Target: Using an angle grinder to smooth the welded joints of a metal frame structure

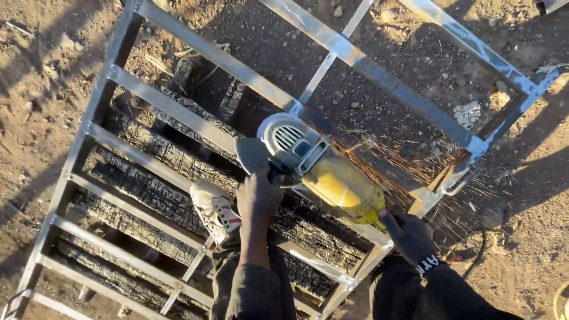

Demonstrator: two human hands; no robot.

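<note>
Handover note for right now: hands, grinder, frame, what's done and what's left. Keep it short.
Left hand: gripping the side handle of the yellow angle grinder, just behind the disc guard.
Right hand: gripping the rear end of the grinder body; beaded band on the wrist.
Grinder: running, with sparks flying right across the metal frame.
Frame: lies flat on dirt ground over tyres; the person's shoe rests among the bars.
Done: cannot tell from this view which joints are already ground.
Left: the current grinding pass is in progress; the contact point is hidden under the guard.
</note>
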